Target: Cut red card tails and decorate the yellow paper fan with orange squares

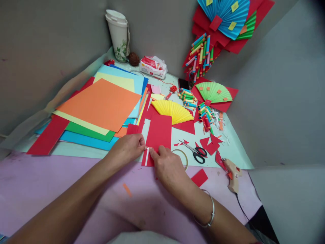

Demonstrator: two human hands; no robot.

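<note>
A red paper sheet (pixel 159 132) lies in front of me, its near edge at the border of the pink table cover. My left hand (pixel 128 147) pinches that near edge, fingers closed on the paper. My right hand (pixel 166 166) rests on the sheet's lower part, its fingertips pinched on a thin white strip (pixel 147 156) that stands on the red paper between the two hands. A silver bangle (pixel 210 217) sits on my right wrist.
A stack of coloured sheets (pixel 101 105) lies left. Yellow fan (pixel 172 110), green fan (pixel 213 92) and rolled paper tubes (pixel 188 96) are behind. Scissors (pixel 195 150), tape ring (pixel 183 156), glue gun (pixel 232 173) and red scraps lie right. A cup (pixel 118 35) stands in the corner.
</note>
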